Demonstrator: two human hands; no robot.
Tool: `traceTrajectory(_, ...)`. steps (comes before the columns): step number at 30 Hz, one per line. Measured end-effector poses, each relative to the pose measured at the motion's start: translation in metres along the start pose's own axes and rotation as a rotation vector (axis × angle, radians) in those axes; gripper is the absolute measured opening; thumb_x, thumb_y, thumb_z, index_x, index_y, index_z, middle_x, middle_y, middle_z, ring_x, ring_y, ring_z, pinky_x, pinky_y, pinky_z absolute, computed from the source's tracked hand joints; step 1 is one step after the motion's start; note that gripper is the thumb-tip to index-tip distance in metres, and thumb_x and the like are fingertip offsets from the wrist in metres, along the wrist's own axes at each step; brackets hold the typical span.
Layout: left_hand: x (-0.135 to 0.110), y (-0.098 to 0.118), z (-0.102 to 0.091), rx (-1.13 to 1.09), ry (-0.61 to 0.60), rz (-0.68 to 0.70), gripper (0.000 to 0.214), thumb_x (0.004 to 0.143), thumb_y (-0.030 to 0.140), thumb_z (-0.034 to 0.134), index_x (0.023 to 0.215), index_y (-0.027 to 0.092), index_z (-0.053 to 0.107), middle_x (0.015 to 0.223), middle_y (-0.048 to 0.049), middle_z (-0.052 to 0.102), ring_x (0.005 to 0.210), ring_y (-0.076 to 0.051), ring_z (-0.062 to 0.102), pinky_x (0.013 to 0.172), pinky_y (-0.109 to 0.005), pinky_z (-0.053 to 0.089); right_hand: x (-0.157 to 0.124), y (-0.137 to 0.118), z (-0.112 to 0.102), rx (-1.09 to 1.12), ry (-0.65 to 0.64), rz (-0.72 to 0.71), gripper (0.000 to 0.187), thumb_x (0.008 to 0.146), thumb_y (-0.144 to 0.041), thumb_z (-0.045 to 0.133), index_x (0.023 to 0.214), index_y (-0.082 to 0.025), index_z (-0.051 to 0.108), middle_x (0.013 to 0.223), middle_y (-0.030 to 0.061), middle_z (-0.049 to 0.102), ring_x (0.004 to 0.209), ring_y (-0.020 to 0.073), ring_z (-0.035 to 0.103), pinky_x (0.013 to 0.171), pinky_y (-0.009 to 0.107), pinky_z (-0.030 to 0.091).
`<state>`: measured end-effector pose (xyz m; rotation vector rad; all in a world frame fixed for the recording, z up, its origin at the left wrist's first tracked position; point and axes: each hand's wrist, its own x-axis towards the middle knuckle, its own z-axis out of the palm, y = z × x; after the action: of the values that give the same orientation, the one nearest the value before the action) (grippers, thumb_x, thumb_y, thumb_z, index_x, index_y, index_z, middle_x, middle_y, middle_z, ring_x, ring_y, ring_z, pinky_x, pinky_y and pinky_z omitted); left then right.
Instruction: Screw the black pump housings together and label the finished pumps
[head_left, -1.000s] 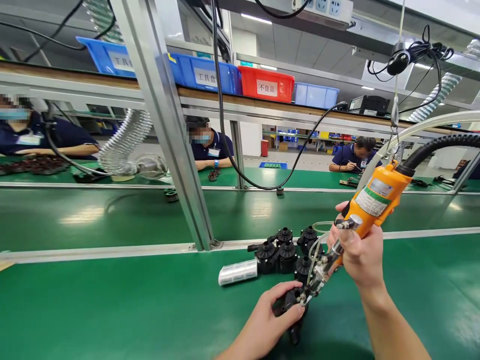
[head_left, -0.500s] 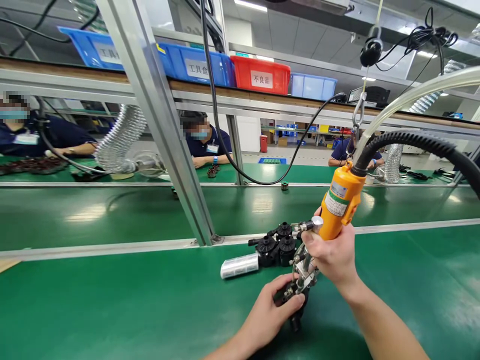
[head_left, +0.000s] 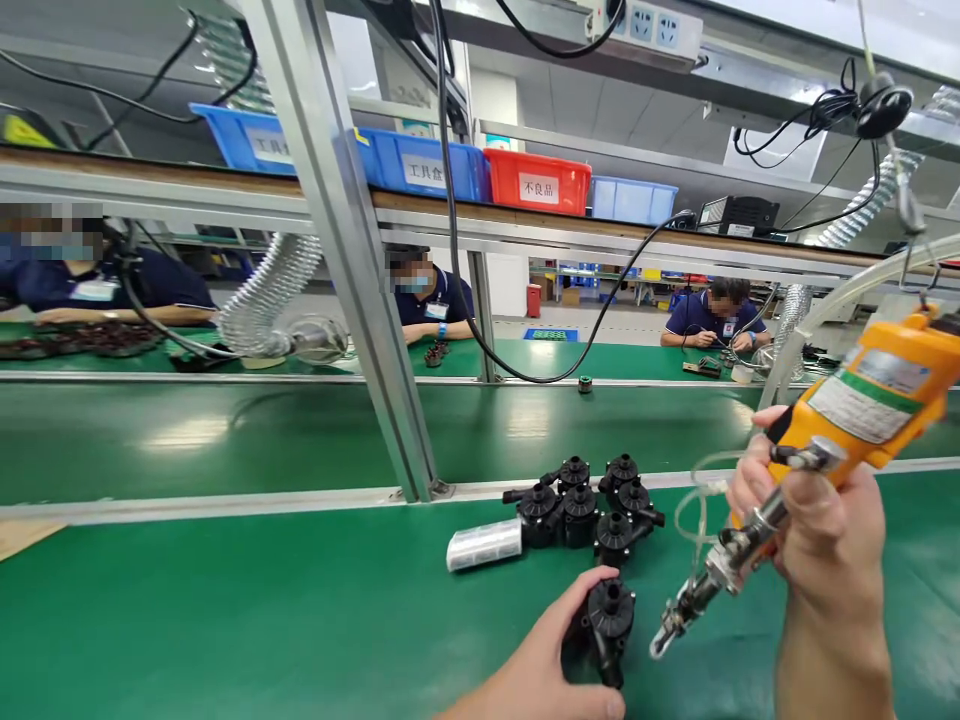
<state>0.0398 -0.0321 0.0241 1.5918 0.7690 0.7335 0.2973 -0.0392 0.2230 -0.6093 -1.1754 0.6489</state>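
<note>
My left hand (head_left: 551, 655) is closed round a black pump body (head_left: 609, 616) standing on the green mat (head_left: 225, 620). My right hand (head_left: 821, 525) grips an orange powered screwdriver (head_left: 862, 405) hanging from a cord. Its metal tip (head_left: 664, 640) hangs just right of the pump, lifted clear of it. A thin clear tube (head_left: 694, 500) loops beside the tool. Behind the pump stands a cluster of several black pump bodies (head_left: 589, 505), with a small white roll (head_left: 485, 545) lying to their left.
A slanted aluminium post (head_left: 360, 270) rises from the bench edge. Beyond it runs a green conveyor belt (head_left: 225, 430). Three people sit at the far side. Blue and red bins (head_left: 536, 180) line the shelf above. A flexible silver duct (head_left: 262, 295) hangs at the left.
The screwdriver has swung up and to the right, off the pump in my left hand. The pump's top is now uncovered. My view has shifted slightly.
</note>
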Motion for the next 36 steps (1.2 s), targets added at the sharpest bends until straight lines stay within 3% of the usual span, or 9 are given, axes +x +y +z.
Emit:
traceTrajectory(4,0.005,-0.002,0.007,0.000,0.011,0.068,0.118,0.063,0.059,0.098,0.159,0.024,0.039,0.155,-0.0153,0.054,0.143,-0.042,0.050,0.126,-0.052,0.032,-0.013,0.000,0.028,0.271,-0.022,0.083,0.064,0.076,-0.065,0.087,0.118,-0.025,0.061,0.070,-0.0056,0.048,0.051,0.0091,0.045,0.047,0.023,0.040)
traceTrajectory(10,0.007,0.020,0.009,0.039,0.010,0.200,0.114,0.071,0.058,0.093,0.164,0.022,0.037,0.166,-0.0165,0.043,0.153,-0.045,0.038,0.131,-0.056,0.023,-0.022,0.025,0.067,0.235,-0.087,0.108,0.063,0.071,-0.047,0.096,0.116,-0.024,0.060,0.076,-0.0044,0.052,0.055,0.0081,0.046,0.050,0.022,0.040)
traceTrajectory(15,0.008,0.039,0.012,0.022,-0.002,0.244,0.110,0.073,0.054,0.093,0.163,0.020,0.040,0.168,-0.0159,0.041,0.155,-0.044,0.035,0.132,-0.054,0.022,-0.023,0.026,0.073,0.189,-0.111,0.093,0.059,0.074,-0.046,0.093,0.117,-0.023,0.059,0.073,-0.0043,0.054,0.053,0.0083,0.048,0.048,0.021,0.041)
traceTrajectory(27,0.006,0.034,0.011,0.041,0.034,0.191,0.116,0.070,0.060,0.092,0.164,0.021,0.038,0.162,-0.0152,0.050,0.150,-0.044,0.042,0.129,-0.055,0.029,-0.024,0.024,0.073,0.183,-0.196,0.102,0.060,0.074,-0.055,0.091,0.113,-0.023,0.059,0.074,-0.0037,0.053,0.054,0.0096,0.047,0.046,0.023,0.042)
traceTrajectory(32,0.002,0.041,0.012,0.116,0.094,0.082,0.113,0.065,0.057,0.095,0.160,0.022,0.047,0.149,-0.0125,0.064,0.147,-0.047,0.044,0.128,-0.058,0.032,-0.029,0.028,0.095,0.084,-0.198,0.109,0.051,0.070,-0.045,0.092,0.098,-0.022,0.055,0.066,-0.0057,0.049,0.050,0.0096,0.045,0.044,0.022,0.041)
traceTrajectory(36,0.001,0.037,0.012,0.165,0.148,0.045,0.114,0.060,0.054,0.098,0.159,0.025,0.049,0.148,-0.0107,0.064,0.148,-0.049,0.043,0.127,-0.058,0.034,-0.034,0.031,0.103,0.117,-0.225,0.187,0.051,0.064,-0.033,0.091,0.098,-0.023,0.054,0.063,-0.0078,0.047,0.050,0.0092,0.041,0.045,0.022,0.039)
